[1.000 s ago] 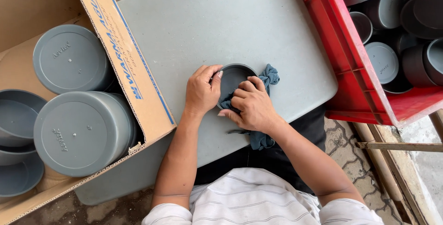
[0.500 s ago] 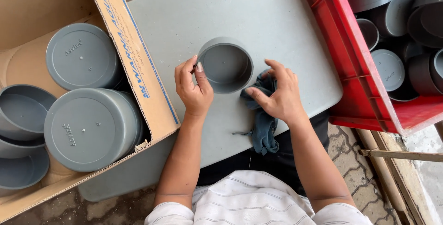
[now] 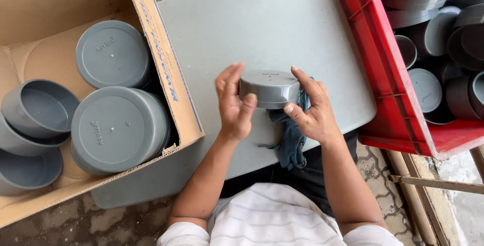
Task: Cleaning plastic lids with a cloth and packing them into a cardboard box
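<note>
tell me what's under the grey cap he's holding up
Under the grey cap, held between the left hand and right hand, a dark blue cloth lies on the grey board. The cap's inside faces down, hidden.

Packing yard, cardboard box [image 3: 166, 74], red crate [image 3: 388, 89] of grey caps [image 3: 426, 89], paved ground [image 3: 75, 223]

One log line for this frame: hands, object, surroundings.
left hand: grips cap | right hand: grips cap, cloth under it | cap: grey, closed side up, above table | box left, crate right
</note>
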